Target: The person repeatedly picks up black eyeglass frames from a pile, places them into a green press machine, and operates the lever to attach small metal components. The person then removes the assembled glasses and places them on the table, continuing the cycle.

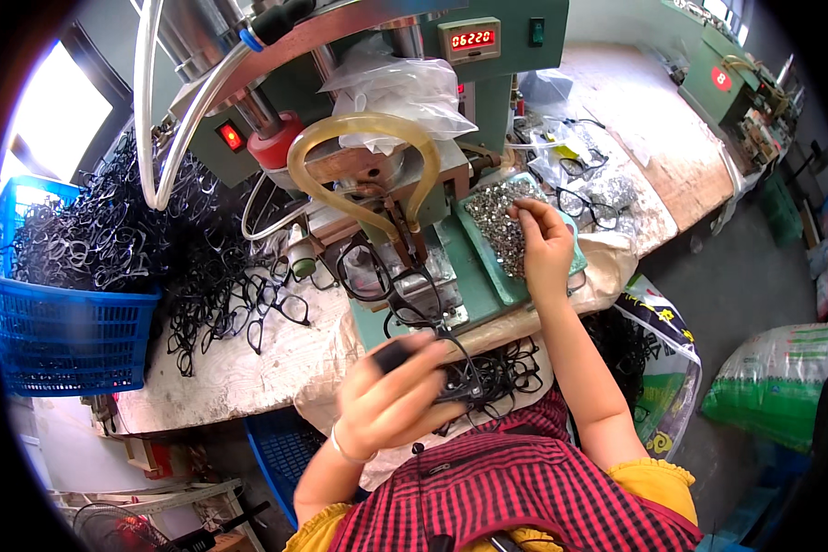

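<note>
My left hand (388, 394), smeared by motion and with a black cover on one finger, is curled at a black eyeglass frame (469, 366) just in front of the machine. Another black eyeglass frame (366, 274) sits under the machine's clamp jaws (408, 241), its rims partly overlapping the metal fixture. Over a green tray (508, 291) of small metal pieces (497, 230), my right hand (546, 241) has thumb and fingertips pressed together. Whatever is between those fingertips is too small to make out.
Black eyeglass frames (499, 382) lie heaped at the bench's front edge. More fill a blue basket (74, 339) at left and spill across the bench (207, 396). A looped yellowish hose (363, 122) arches over the work spot. Plastic bags and glasses lie behind the tray.
</note>
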`<action>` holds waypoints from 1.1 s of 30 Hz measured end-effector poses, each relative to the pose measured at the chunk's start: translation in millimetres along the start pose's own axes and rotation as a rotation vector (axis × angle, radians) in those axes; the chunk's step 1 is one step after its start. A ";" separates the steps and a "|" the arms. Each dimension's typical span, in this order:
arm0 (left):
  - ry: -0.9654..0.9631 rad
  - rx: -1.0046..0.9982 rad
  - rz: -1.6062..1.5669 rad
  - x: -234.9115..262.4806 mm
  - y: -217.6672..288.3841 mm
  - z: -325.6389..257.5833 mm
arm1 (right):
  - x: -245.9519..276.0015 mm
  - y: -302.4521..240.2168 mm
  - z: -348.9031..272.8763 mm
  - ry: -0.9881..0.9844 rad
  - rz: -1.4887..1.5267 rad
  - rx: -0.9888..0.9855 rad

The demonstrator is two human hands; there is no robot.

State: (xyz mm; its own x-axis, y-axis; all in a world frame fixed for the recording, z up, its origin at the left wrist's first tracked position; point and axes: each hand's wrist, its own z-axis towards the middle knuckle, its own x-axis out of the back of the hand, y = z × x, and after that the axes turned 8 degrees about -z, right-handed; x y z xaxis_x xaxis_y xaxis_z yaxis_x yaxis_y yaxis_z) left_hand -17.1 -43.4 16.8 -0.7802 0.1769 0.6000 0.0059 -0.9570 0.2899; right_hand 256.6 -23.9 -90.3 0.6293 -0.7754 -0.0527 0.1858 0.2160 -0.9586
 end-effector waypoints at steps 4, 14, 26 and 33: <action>0.673 0.556 0.246 27.2 -14.5 -92.1 | 26.7 -7.9 -18.2 -0.013 -0.187 0.016; 0.252 0.670 0.411 -1.3 -41.5 1.3 | -5.0 -28.6 -11.9 -0.056 -0.397 0.337; 0.542 0.755 0.092 -16.0 -48.7 -25.8 | 74.1 -29.0 -45.3 0.002 -0.648 0.309; 0.521 0.671 -0.017 -36.0 -32.9 -3.0 | -27.2 -77.3 -25.9 -0.336 -0.152 0.369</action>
State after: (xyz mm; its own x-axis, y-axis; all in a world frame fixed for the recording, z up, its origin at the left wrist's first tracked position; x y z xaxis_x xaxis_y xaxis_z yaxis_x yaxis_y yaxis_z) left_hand 8.9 -18.9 -16.6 -0.9710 -0.0962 0.2190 0.2330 -0.5869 0.7754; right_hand 205.6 -34.9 -22.0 0.7705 -0.5944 0.2301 0.5094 0.3573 -0.7829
